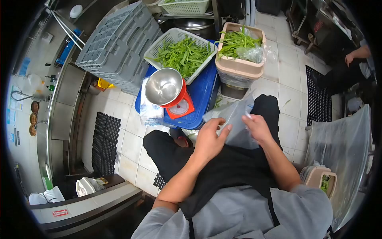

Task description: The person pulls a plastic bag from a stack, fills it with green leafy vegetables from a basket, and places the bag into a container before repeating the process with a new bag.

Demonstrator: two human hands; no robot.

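Observation:
A clear plastic bag point(237, 119) lies over my lap between my two hands. My right hand point(258, 128) is closed, pinching the bag near its upper right edge. My left hand point(211, 137) is at the bag's left side, thumb and fingers apart; whether its fingertips touch the plastic is hard to make out. In front of me a steel bowl point(163, 87) rests on a red kitchen scale point(181, 109), which stands on a blue plastic lid or box point(205, 101). Behind the scale, leafy greens point(184, 55) fill a white perforated basket point(152, 51).
A beige bin point(240, 68) with more greens and plastic stands ahead to the right. Grey stacked crates point(119, 44) rise at the left. A packet of plastic bags point(151, 113) lies beside the scale. Another person's hand point(350, 59) shows at the far right.

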